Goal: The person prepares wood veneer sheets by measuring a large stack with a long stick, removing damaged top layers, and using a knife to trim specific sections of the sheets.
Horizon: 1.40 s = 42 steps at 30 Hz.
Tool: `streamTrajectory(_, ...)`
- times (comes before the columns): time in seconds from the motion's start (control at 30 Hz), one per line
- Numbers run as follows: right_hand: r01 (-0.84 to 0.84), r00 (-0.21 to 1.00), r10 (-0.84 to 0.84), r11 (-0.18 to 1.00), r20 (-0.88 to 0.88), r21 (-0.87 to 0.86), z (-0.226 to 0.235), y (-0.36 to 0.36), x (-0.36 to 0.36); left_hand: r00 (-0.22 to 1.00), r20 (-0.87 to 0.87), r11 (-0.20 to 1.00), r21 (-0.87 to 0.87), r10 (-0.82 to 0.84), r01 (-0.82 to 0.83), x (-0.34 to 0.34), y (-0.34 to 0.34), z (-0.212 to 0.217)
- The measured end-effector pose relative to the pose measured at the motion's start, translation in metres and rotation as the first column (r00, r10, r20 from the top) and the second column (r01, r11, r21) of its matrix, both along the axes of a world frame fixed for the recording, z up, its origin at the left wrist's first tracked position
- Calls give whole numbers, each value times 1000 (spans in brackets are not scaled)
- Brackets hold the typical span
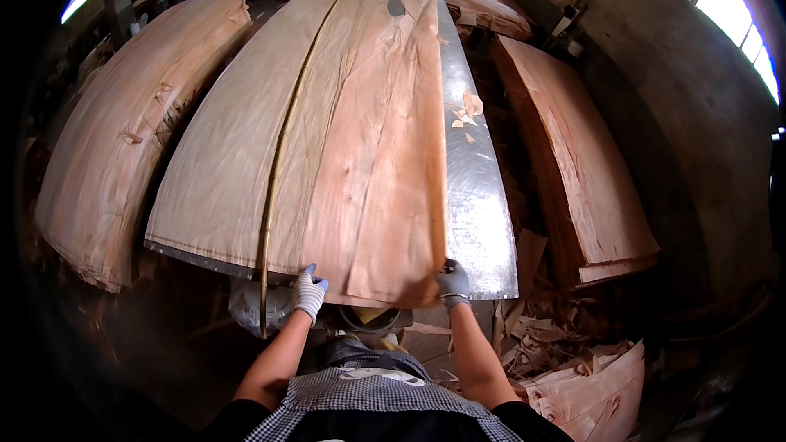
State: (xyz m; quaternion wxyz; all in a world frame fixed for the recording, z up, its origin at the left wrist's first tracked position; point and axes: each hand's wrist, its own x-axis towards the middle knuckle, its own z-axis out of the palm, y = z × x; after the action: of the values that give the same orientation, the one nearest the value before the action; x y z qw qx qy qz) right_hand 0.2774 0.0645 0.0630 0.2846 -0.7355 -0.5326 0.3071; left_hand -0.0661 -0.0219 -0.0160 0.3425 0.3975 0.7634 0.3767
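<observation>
A large pale sheet of wood veneer (237,147) covers most of a metal-topped table (479,221). A reddish veneer sheet (377,180) lies over its right part, with a dark hole near the far end and a raised right edge. My left hand (309,293), in a striped glove with bluish fingertips, is closed at the reddish sheet's near left corner. At its near right corner is my right hand (453,285), gloved in grey and closed; something small and dark shows at its fingers, too small to name. A long thin stick (282,143) lies lengthwise on the pale sheet, overhanging the near edge.
Veneer stacks stand to the left (123,147) and right (585,155), with more behind the table. Torn veneer scraps (565,352) pile up at the lower right. Small chips (467,108) lie on the metal. Below the near edge is a round bucket (370,321).
</observation>
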Motion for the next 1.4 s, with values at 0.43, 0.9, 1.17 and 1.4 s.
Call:
streamTrajectory(0.43,-337,732,291,941,616,-44,32,-67,60,913,11,911,73,-408,406,93,-43,46)
streamTrajectory(0.9,-27,880,57,997,472,-70,30,-71,103,902,117,905,-40,-416,423,128,-46,29)
streamTrajectory(1.17,-18,919,53,996,391,-93,11,-79,114,860,51,835,-218,-507,505,190,-19,63)
streamTrajectory(1.4,-94,948,71,994,-310,-62,-35,-92,91,939,42,938,-52,-341,343,228,-3,55)
